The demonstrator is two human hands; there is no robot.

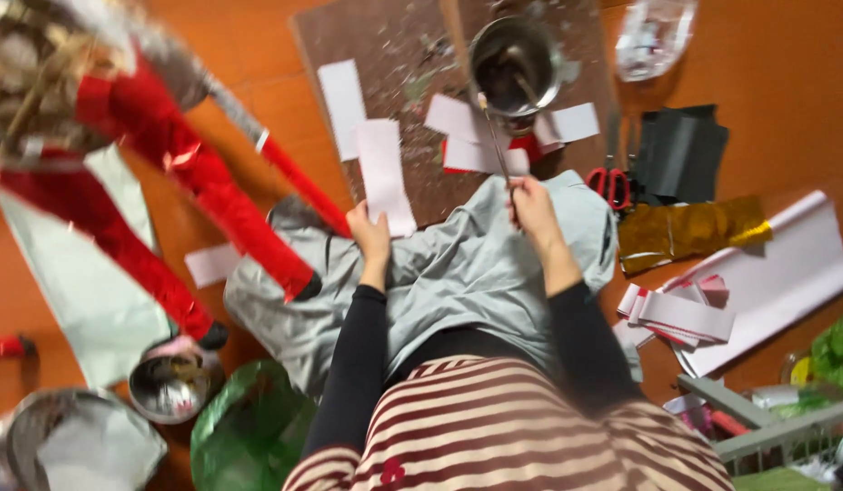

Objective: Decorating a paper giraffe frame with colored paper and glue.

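Striped top in maroon and cream, black sleeves: nearest the lens, filling the lower middle of the view.

Grey cloth [458,273]: spread over the lap, reaching forward to the near edge of the brown board [385,36].

Left hand [371,235]: fingers closed on the lower end of a white paper strip [383,173], which lies lengthwise across the board's near edge.

Right hand [530,207]: closed around the lower end of a thin stick [494,136] whose far tip reaches the metal bowl [514,64]. What is on the tip cannot be told; the picture is blurred.

Board: bowl at the far side, more white strips to left and right of it, speckled bare surface between the left strips and the bowl.

Right of the board: red-handled scissors [610,185], black sheets [683,150], gold foil [689,232], a large white sheet [776,273] with a stack of red-edged white strips [680,314] on its near end.

Left: red-wrapped limbs of a paper figure [194,182], slanting toward the lap and overlapping the cloth's left edge; pale green sheet beneath.

Lower left: second metal bowl [174,384], green bag [249,427].

Open orange floor: far left of the board and upper right corner.
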